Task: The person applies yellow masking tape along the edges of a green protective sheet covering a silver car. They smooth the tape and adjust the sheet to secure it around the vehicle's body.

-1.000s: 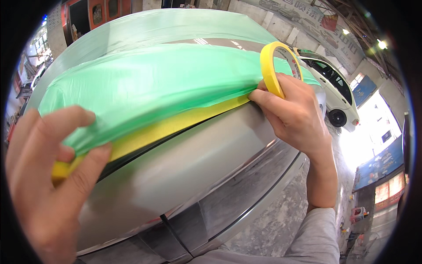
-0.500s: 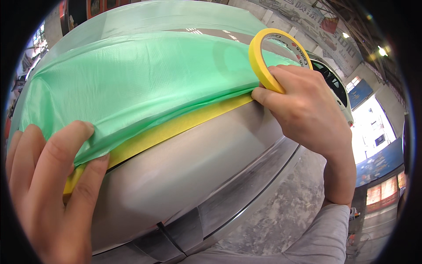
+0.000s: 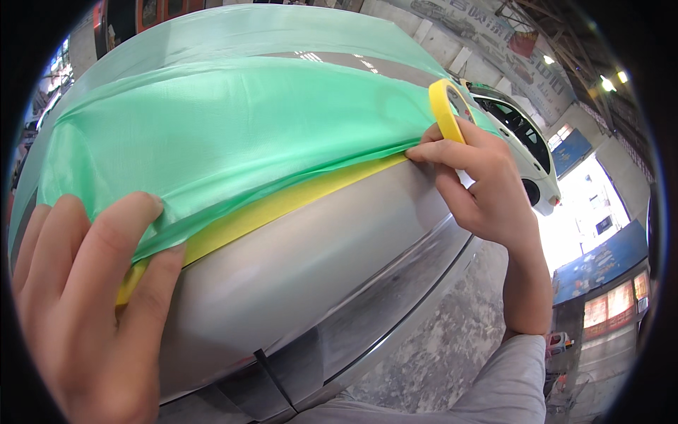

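Note:
A sheet of green masking film [image 3: 226, 127] covers the upper part of a silver-grey car panel [image 3: 304, 240]. Along the film's lower edge runs a strip of yellow masking tape [image 3: 275, 205]. My left hand [image 3: 99, 290] is at the near left end, its thumb on the tape and its curled fingers on the film, with the folded edge between them. At the far right end, my right hand [image 3: 487, 177] grips a roll of yellow masking tape [image 3: 445, 113], seen nearly edge-on. Its index fingertip presses where the film edge meets the panel.
Below the panel lie a dark trim gap [image 3: 296, 360] and a mottled grey floor [image 3: 445, 318]. A white car [image 3: 522, 141] stands beyond my right hand. Farther right are a bright doorway [image 3: 586, 205] and a blue panel [image 3: 600, 261].
The tape roll has turned from face-on to nearly edge-on and shifted right. My right hand's grip has changed, with its thumb lower. My left hand stays on the film edge.

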`<state>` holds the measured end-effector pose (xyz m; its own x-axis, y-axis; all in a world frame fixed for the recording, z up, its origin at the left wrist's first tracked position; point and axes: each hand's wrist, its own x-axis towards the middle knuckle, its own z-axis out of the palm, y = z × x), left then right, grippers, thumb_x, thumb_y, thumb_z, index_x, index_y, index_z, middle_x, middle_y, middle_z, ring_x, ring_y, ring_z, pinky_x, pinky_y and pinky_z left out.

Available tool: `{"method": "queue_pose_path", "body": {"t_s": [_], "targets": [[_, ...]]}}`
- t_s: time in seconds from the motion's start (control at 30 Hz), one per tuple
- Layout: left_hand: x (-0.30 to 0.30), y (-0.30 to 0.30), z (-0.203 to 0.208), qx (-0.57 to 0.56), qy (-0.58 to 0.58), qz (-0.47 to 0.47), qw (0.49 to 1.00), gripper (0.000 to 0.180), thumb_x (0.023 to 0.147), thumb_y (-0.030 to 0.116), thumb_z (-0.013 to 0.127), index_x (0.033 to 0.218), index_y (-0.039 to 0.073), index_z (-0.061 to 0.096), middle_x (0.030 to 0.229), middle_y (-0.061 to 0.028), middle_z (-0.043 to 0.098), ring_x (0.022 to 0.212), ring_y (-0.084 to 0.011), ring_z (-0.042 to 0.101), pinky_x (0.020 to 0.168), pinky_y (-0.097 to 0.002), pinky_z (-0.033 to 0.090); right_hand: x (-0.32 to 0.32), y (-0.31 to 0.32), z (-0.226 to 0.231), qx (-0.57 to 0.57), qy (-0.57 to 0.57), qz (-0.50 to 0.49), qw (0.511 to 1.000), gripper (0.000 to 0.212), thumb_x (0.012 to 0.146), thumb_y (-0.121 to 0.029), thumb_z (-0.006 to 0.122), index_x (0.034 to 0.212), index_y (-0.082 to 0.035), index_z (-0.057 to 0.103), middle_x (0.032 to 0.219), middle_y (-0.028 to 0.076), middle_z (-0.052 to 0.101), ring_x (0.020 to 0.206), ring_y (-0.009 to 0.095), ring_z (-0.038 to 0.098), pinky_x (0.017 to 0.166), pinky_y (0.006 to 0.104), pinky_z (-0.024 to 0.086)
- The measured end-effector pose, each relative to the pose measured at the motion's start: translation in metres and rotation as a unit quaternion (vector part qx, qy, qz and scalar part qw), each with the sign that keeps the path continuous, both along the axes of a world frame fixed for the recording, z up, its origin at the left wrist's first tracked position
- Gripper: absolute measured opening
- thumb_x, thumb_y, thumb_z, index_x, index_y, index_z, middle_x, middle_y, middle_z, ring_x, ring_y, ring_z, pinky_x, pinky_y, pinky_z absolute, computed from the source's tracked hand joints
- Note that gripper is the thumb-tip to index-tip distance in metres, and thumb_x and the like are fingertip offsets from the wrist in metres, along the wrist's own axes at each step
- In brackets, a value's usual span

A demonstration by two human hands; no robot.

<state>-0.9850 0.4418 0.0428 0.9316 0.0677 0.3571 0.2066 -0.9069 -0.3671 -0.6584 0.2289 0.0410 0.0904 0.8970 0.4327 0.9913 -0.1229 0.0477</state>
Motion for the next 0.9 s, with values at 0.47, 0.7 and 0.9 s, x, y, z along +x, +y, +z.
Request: {"method": "queue_pose_path", "body": {"t_s": [0.47,0.7,0.9], "targets": [[0.001,0.007,0.002,0.018,-0.023,-0.049,0.998,0.03,0.079,-0.004,0.077,0.109,-0.009,0.076,0.132,-0.0223,0.067,0.11,-0.037,0.066,0.087,-0.0447,0.058,-0.004,0.003,-0.02,0.085,-0.046,-0.059,0.994,0.025,0.086,0.003,0.069,0.107,-0.002,0.081,0.099,0.019,0.071,0.09,0.041,0.07,0.078,0.0497,0.056],[-0.003,0.007,0.002,-0.01,-0.047,-0.056,0.997,0.03,0.077,-0.003,0.077,0.106,-0.01,0.076,0.125,-0.0209,0.067,0.098,-0.0344,0.064,0.078,-0.0455,0.055,-0.003,0.01,-0.005,0.052,-0.009,-0.118,0.992,0.024,0.086,0.003,0.067,0.106,-0.001,0.081,0.099,0.019,0.071,0.088,0.04,0.071,0.077,0.049,0.056],[0.005,0.009,0.007,0.01,-0.048,-0.073,0.996,0.031,0.076,-0.002,0.077,0.106,-0.01,0.076,0.124,-0.0206,0.068,0.096,-0.0336,0.063,0.075,-0.0441,0.054,0.001,0.005,-0.013,0.091,0.054,-0.033,0.994,0.032,0.085,0.014,0.057,0.106,0.003,0.077,0.1,0.015,0.072,0.087,0.029,0.07,0.081,0.0379,0.054]]}}
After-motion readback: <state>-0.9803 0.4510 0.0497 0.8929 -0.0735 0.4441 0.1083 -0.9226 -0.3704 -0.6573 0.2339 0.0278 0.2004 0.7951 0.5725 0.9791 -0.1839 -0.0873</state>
